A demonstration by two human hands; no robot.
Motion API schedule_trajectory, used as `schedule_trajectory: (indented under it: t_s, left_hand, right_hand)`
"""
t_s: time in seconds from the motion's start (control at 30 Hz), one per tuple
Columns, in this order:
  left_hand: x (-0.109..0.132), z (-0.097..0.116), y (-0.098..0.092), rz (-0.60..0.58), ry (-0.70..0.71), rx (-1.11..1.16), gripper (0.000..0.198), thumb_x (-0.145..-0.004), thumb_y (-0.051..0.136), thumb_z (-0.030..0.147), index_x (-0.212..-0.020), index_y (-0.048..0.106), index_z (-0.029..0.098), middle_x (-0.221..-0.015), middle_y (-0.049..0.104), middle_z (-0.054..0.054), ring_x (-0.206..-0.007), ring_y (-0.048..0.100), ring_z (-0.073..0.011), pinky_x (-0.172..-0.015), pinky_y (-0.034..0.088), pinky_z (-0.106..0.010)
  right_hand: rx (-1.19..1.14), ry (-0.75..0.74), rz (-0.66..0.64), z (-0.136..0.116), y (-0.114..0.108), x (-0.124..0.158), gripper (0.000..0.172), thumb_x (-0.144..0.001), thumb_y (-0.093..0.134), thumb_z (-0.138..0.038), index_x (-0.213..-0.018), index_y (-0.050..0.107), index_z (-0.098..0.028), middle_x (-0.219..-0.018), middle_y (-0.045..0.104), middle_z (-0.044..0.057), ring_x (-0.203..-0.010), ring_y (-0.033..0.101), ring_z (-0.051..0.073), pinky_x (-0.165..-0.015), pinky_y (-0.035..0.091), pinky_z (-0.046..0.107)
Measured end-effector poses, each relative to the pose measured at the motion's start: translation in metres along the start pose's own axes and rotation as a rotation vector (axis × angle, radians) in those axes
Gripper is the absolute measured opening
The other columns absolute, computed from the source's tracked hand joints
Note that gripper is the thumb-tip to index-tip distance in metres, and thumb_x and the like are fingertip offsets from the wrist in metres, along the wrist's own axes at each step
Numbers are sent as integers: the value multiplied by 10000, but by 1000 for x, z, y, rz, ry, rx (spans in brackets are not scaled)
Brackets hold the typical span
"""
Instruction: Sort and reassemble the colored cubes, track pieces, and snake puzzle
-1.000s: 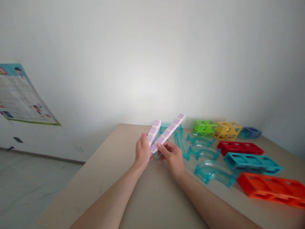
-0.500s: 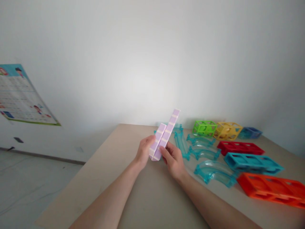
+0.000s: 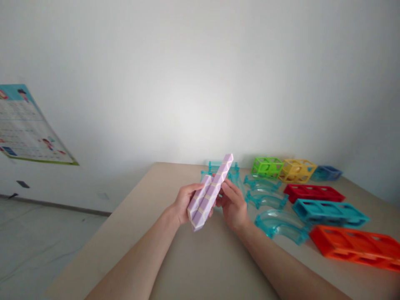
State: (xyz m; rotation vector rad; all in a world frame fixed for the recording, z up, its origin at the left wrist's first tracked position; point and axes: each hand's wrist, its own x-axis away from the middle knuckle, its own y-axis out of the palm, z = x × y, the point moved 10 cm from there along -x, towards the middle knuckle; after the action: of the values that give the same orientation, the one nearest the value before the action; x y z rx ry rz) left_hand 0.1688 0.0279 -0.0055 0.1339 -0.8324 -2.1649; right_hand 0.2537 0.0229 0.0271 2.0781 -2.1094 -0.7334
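Note:
A lavender and cream snake puzzle (image 3: 206, 198), made of wedge segments, is held above the table and folded into two strands side by side. One strand is longer and slants up and away to the right. My left hand (image 3: 184, 203) is closed around the shorter strand, thumb on top and some fingertips showing beneath. On the longer strand's right side my right hand (image 3: 233, 205) is closed, with thumb and fingers at about its middle. Part of its grip is hidden behind the puzzle.
Clear teal track pieces (image 3: 268, 199) lie beyond and right of my hands. Further right are red (image 3: 314, 193), teal (image 3: 329, 211) and orange (image 3: 356, 246) block frames. Green (image 3: 267, 167) and yellow (image 3: 298, 170) frames stand by the wall. The table's (image 3: 125, 225) left edge drops to the floor.
The snake puzzle has tipped and come lower, its near end now closer to me and showing more side faces. My right hand has shifted further up the longer strand.

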Motion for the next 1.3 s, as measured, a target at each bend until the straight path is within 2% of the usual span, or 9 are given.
schedule_trajectory:
  t_s: [0.07,0.2,0.37,0.5,0.67,0.8,1.03,1.3]
  left_hand:
    - [1,-4,6,-86,-33,-9,346,-753,578,426,-850,643,100,-650,671,-95,-426,606,-197,-387,453,-281]
    - [4,-2,12,-172,-7,-52,249,-757,625,328,-881,617,112,-708,679,-74,-448,637,-178,-377,470,-238]
    - [6,-2,14,-196,-16,-55,250,-759,641,326,-898,595,123,-659,644,-36,-426,625,-158,-367,476,-219]
    - [4,-3,13,-183,-29,-102,291,-732,683,361,-887,603,128,-671,637,-34,-419,602,-142,-363,469,-218]
    - [-2,3,1,-5,18,-197,320,-758,659,384,-856,643,80,-736,648,-73,-489,609,-139,-436,533,-253]
    - [-5,4,-1,41,32,-231,374,-803,591,426,-848,656,60,-732,662,-100,-464,604,-145,-405,518,-252]
    - [-6,4,-1,38,51,-311,413,-782,616,463,-801,662,52,-718,659,-97,-432,593,-143,-374,501,-251]
    - [-7,-18,-5,-48,-152,-173,430,-832,527,475,-932,629,69,-717,681,-110,-450,638,-199,-398,506,-290]
  right_hand:
    - [-55,59,-44,5,4,0,361,-750,625,-452,-1001,620,-193,-624,516,-33,-471,481,124,-424,344,240]
    - [-94,74,-86,4,9,0,326,-735,654,-405,-982,640,-192,-605,529,-39,-426,483,110,-416,313,231]
    - [-82,103,-100,7,10,-1,364,-721,669,-415,-997,641,-179,-609,574,-22,-447,524,134,-448,374,254]
    - [-48,103,-102,9,9,-2,296,-743,680,-429,-883,639,-171,-592,542,-34,-433,518,122,-431,354,240]
    - [46,1,94,3,-13,-7,307,-732,711,-442,-684,575,-171,-547,476,-48,-436,426,85,-422,301,222]
    - [193,-51,181,-6,-21,-6,321,-724,712,-468,-735,601,-167,-569,484,-41,-449,394,84,-420,288,227]
    - [400,-50,249,-13,-24,-4,388,-725,691,-527,-690,586,-155,-579,500,-24,-476,386,92,-431,306,235]
    - [462,-62,311,-11,-30,0,403,-755,655,-547,-674,574,-161,-575,486,-33,-518,400,104,-467,319,236]
